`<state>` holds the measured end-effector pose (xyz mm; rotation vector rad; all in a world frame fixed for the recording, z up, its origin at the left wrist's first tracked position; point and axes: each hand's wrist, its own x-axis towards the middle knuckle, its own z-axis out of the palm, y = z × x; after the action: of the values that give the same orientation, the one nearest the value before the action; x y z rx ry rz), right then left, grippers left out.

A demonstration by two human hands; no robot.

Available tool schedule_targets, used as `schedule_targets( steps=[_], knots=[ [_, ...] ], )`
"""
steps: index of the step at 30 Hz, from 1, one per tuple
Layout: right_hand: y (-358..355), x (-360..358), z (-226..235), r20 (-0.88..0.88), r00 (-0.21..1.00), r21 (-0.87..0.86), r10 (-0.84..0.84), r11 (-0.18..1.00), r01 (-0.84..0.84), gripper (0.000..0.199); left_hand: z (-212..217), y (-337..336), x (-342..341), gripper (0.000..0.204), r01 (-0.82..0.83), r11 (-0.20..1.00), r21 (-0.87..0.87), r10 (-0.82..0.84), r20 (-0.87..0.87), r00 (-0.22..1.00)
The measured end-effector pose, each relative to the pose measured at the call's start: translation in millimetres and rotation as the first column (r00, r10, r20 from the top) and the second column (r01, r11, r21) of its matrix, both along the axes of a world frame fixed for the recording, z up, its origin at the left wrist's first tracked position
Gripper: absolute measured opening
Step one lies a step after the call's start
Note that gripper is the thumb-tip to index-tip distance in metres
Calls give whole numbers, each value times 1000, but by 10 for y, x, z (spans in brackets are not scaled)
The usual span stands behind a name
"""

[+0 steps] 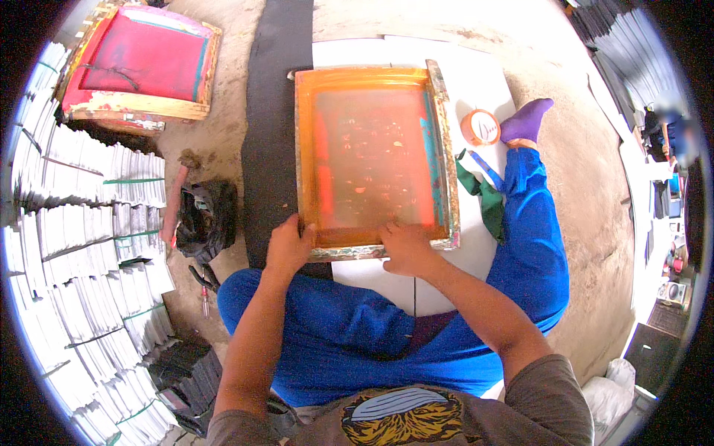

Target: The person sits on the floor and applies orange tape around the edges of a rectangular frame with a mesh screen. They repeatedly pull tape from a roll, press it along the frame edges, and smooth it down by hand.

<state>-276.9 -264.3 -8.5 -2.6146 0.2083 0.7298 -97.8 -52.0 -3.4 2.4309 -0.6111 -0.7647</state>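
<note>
A wooden screen-printing frame [304, 141] lies in front of me, its mesh stained orange and red with blue along the right side. My left hand [288, 245] is closed around the frame's near left corner. Further right, my right hand [409, 247] grips the near bar, fingers curled over its inner edge; part of the grip is hidden. White boards [476, 78] lie beneath the frame, and what is directly under the mesh is hard to make out. To its right sit a round orange-and-white item [480, 127] and a crumpled green cloth [489, 209].
A second screen frame [149, 105] with red mesh stands far left. Stacked white paper bundles [89, 245] line the left side. A black plastic bag [208, 215] and a screwdriver [205, 301] lie left of my knee. A dark strip [274, 134] runs beside the boards.
</note>
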Motion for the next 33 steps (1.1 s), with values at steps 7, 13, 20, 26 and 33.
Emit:
schedule_targets(
  steps=[7, 13, 20, 26, 33],
  knots=[
    [585, 542, -8, 6, 1000, 56, -5, 998, 5, 47, -107, -4, 71, 33, 100, 990, 97, -104, 38, 994],
    [835, 875, -10, 77, 996, 92, -53, 995, 46, 37, -158, -18, 75, 33, 92, 987, 128, -99, 51, 994],
    [683, 941, 194, 53, 974, 385, -222, 904, 186, 59, -65, -18, 99, 31, 51, 989, 138, -49, -15, 999],
    [711, 942, 105, 4, 982, 259, -187, 949, 180, 68, -87, -31, 111, 32, 74, 989, 131, -71, -26, 997],
    [663, 821, 23, -18, 996, 334, -82, 939, 83, 53, -104, -26, 88, 34, 49, 993, 105, -50, 7, 999]
  ],
)
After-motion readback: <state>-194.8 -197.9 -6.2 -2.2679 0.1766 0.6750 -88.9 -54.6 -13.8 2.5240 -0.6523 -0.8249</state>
